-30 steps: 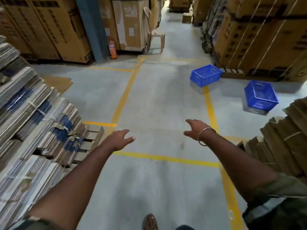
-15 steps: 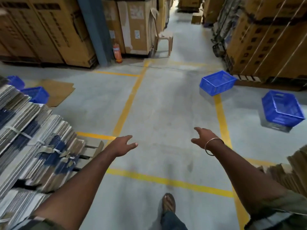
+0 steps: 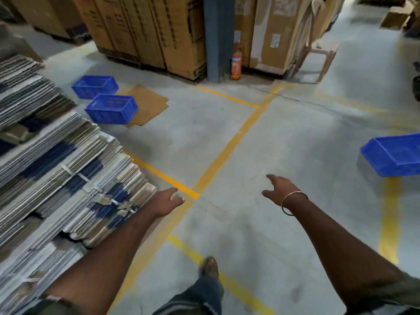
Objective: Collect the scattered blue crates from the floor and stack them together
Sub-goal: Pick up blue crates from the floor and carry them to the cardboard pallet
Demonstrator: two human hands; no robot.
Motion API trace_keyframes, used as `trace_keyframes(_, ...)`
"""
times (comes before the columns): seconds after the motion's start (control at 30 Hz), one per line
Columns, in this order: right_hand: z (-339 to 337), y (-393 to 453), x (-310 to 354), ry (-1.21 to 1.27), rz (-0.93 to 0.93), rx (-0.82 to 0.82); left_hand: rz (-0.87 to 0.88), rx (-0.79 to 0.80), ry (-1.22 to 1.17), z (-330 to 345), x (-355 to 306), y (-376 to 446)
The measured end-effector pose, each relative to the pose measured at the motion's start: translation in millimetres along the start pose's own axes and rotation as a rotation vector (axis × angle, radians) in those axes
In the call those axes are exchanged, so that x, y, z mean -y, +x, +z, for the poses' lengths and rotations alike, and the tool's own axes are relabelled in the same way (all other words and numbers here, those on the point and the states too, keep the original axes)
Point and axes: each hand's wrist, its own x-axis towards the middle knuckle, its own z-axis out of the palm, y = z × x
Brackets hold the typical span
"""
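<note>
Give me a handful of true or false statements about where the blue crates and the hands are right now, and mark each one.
1. Three blue crates are in view. True: far left crate, near left crate, right crate.
2. The left hand grips a crate. False: it holds nothing.
3. The near left crate sits partly on flat cardboard. True.
4. The right hand wears a bangle. True.
5. The two left crates are stacked. False: they sit side by side on the floor.

One head-worn camera looks forward and down over the warehouse floor (image 3: 261, 144), seemingly from standing height.
</note>
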Motion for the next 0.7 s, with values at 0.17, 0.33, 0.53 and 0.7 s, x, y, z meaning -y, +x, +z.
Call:
trace_keyframes(0.17, -18.1, 125.5, 62.5, -0.037, -0.079, 0.057, -0.084, -0.05, -0.126, -44.0, 13.2, 94.4)
trace_keyframes(0.33, -52.8, 230.8, 126.2, -0.084, -0.121, 0.102, -0.128, -0.039, -0.168, -104.0, 15.2, 183.9)
trace_keyframes(0.53, -80.8, 345.6, 191.6, -0.109, -0.201, 0.11, -0.148, -0.084, -0.221, -165.2, 14.7, 276.2)
trace_keyframes(0.7, -90.2, 452.0, 235.3, -0.11, -0.261, 0.147, -0.195, -0.077, -0.22, -203.6, 21.9, 362.3)
